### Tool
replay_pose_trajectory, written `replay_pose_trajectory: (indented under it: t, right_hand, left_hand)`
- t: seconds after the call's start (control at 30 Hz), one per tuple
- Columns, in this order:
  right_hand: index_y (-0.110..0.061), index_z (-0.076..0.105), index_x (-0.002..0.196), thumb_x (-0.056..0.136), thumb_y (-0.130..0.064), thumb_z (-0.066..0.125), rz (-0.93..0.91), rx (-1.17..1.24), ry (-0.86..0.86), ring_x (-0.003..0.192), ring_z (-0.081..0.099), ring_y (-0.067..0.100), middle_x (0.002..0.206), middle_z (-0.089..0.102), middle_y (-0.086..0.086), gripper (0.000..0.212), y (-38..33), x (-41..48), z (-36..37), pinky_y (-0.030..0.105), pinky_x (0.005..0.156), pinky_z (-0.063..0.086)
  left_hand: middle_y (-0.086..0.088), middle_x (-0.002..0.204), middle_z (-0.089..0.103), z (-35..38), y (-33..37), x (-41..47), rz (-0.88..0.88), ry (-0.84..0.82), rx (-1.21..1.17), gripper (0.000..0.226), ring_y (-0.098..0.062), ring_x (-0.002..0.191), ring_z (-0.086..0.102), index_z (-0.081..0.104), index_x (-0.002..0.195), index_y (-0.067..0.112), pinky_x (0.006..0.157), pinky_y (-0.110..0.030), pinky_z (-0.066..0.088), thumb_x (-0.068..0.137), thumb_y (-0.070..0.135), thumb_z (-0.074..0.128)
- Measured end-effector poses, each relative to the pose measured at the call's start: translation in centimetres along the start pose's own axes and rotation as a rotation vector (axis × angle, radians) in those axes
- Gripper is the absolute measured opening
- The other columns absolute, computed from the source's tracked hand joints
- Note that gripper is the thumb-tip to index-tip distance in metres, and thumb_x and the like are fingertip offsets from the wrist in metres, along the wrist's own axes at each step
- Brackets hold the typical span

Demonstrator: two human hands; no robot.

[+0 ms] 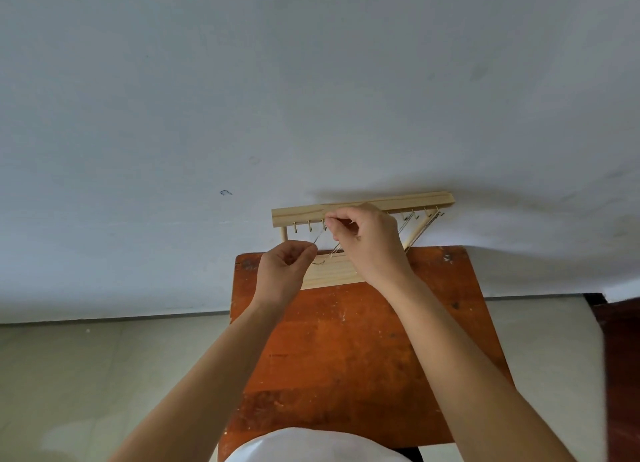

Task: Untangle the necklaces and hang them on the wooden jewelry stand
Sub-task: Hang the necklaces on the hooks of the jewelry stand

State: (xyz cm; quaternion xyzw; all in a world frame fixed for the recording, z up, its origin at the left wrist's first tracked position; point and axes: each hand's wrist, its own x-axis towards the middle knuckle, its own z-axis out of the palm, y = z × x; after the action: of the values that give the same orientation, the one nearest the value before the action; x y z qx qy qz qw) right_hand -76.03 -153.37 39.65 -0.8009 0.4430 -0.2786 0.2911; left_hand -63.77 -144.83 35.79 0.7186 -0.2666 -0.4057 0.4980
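A pale wooden jewelry stand (298, 215) stands at the far edge of an orange-brown table (363, 350), with a row of small gold hooks under its top bar. My right hand (367, 240) pinches a thin gold necklace chain (320, 238) up at a hook near the bar's left part. My left hand (285, 267), lower and to the left, pinches the same chain, which runs taut between the two hands and loops down over the stand's base (332, 271). Other chains (420, 231) hang from the hooks at the right end.
A white wall (311, 98) rises directly behind the stand. Pale floor tiles (86, 375) lie left and right of the small table. A dark wooden piece (620, 357) stands at the right edge. White clothing (311, 447) shows at the bottom.
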Motion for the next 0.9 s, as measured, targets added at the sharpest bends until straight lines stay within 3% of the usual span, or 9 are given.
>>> replay_pose_trajectory:
  t: [0.3,0.4,0.57,0.8,0.9]
  right_hand:
    - [-0.016,0.074,0.115,0.093,-0.018,0.069,0.007,0.005,-0.024,0.091,0.069,0.009,0.102,0.075,-0.002,0.023,-0.4,0.3,-0.4,0.025,0.085,0.057]
    - [-0.017,0.071,0.118,0.091,-0.016,0.071,0.064,0.081,0.052,0.087,0.069,0.003,0.101,0.074,-0.005,0.028,0.2,-0.9,-0.1,0.013,0.08,0.056]
    - [-0.017,0.068,0.108,0.088,-0.013,0.075,0.205,0.293,0.207,0.087,0.066,-0.003,0.093,0.069,-0.011,0.021,0.7,-3.1,1.9,0.008,0.075,0.052]
    - [-0.016,0.072,0.096,0.087,-0.018,0.076,0.303,0.317,0.143,0.083,0.065,-0.008,0.084,0.068,-0.018,0.011,1.7,-3.1,4.2,0.006,0.071,0.05]
    - [-0.016,0.073,0.091,0.087,-0.019,0.076,0.304,0.299,0.142,0.079,0.066,-0.004,0.081,0.069,-0.017,0.006,2.1,-2.3,4.3,0.008,0.07,0.051]
  left_hand:
    - [0.008,0.082,0.069,0.0,-0.3,0.3,-0.004,0.043,0.031,0.013,-0.004,0.079,0.062,0.072,0.099,0.017,0.066,-0.012,0.044,0.091,0.026,0.066]
    - [0.008,0.081,0.068,-0.1,-0.6,0.5,-0.007,0.056,0.03,0.015,-0.003,0.077,0.061,0.072,0.1,0.016,0.065,-0.012,0.043,0.091,0.026,0.066]
    - [0.006,0.077,0.068,-0.2,-0.8,0.9,0.004,0.069,0.042,0.016,-0.004,0.066,0.057,0.073,0.1,0.014,0.059,-0.015,0.042,0.091,0.026,0.067]
    - [0.009,0.075,0.067,-0.3,-0.7,1.2,0.032,0.064,0.05,0.011,-0.005,0.068,0.057,0.073,0.096,0.017,0.062,-0.017,0.042,0.091,0.024,0.067]
    - [0.008,0.083,0.071,-0.4,-0.9,1.3,0.051,0.075,0.076,0.008,-0.01,0.078,0.063,0.073,0.094,0.02,0.067,-0.02,0.046,0.09,0.025,0.067]
